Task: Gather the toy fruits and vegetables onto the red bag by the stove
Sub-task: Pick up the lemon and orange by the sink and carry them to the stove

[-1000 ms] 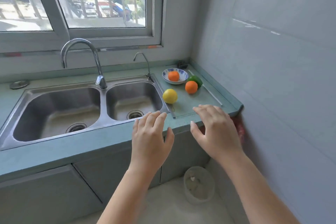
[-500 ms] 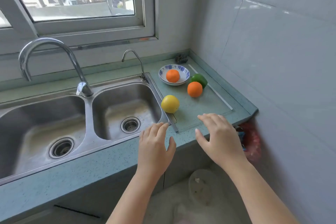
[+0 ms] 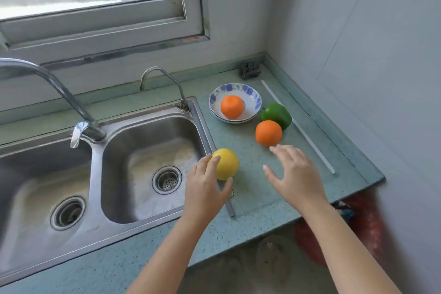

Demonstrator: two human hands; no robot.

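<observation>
A yellow toy fruit (image 3: 228,162) rests on the green counter beside the sink. My left hand (image 3: 205,188) is open and cupped against its near left side, with the fingertips and thumb touching it. My right hand (image 3: 293,174) hovers open, fingers spread, just short of an orange toy fruit (image 3: 268,132). A green toy pepper (image 3: 278,113) lies right behind that orange. A second orange toy fruit (image 3: 232,106) sits in a blue-and-white bowl (image 3: 253,95). Something red like a mesh bag (image 3: 367,222) shows below the counter's right end.
A double steel sink (image 3: 143,141) with two taps (image 3: 164,79) lies to the left. A dark scrubber (image 3: 249,69) sits in the back corner. A white strip (image 3: 298,126) runs along the counter near the tiled wall (image 3: 358,55). A pale bin (image 3: 272,260) stands on the floor.
Both hands have moved forward over the counter. The left has reached the yellow fruit and the right has come close to the nearer orange. The camera has tilted down and moved closer.
</observation>
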